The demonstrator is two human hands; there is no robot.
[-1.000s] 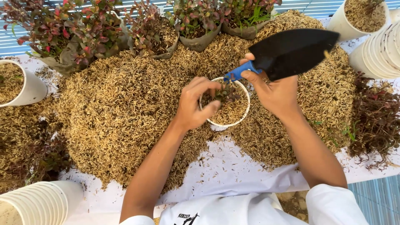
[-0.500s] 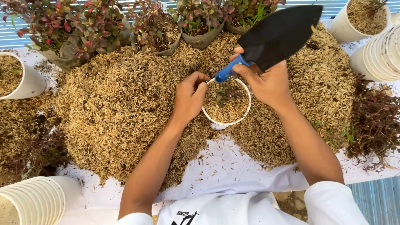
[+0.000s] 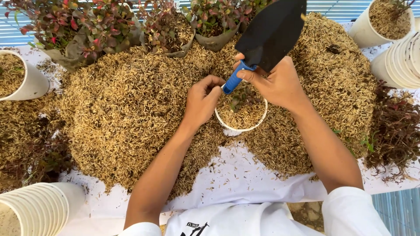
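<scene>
From the head camera, looking down: a small white pot [image 3: 241,120] sits sunk in the middle of a wide heap of tan husks [image 3: 131,113], filled nearly to the rim with the same husks. A small seedling [image 3: 243,95] with dark reddish-green leaves stands in the pot, near its far edge.

The left hand [image 3: 202,101] rests on the pot's left rim, fingers curled together and pressing down into the filling beside the seedling. The right hand [image 3: 276,82] lies over the pot's far right rim; its thumb and fingers are pinched round the blue handle of a trowel [image 3: 272,31], whose black blade points up and away from the pot, over the husks.

Along the far edge stand plants [image 3: 94,24] with red and green leaves, their roots in soft grey bags. A white pot of husks [image 3: 19,76] stands at the far left, another [image 3: 385,19] at the far right. One stack of white pots [image 3: 37,209] lies at the near left, a second stack [image 3: 400,59] at the right. Loose dark red cuttings [image 3: 393,126] lie at the right edge. A white sheet [image 3: 236,179] covers the table under it all. No labels or signs can be made out on the pots or bags.
</scene>
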